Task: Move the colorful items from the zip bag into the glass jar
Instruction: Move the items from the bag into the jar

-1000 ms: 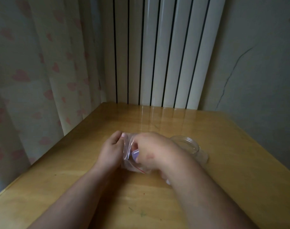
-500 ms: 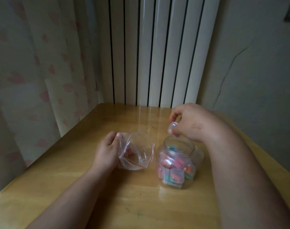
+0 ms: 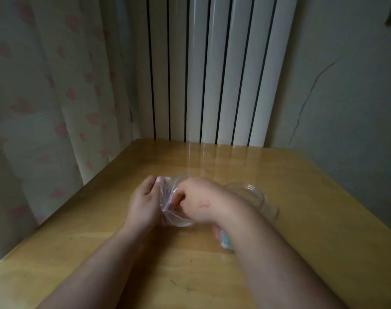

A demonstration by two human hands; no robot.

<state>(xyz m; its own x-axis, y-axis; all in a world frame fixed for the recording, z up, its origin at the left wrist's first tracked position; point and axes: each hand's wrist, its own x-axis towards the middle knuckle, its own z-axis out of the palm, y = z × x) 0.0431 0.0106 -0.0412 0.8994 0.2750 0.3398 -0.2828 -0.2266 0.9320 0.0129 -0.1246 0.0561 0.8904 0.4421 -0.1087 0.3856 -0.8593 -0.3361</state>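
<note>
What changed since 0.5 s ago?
The right hand moved left from above the glass jar back to the zip bag, now curled at its mouth; whether it holds an item is hidden. The left hand still grips the bag; jar unmoved.

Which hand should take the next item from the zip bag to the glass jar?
Right. The right hand reaches into the zip bag, with the glass jar close on its right; the left hand holds the bag's edge.
</note>
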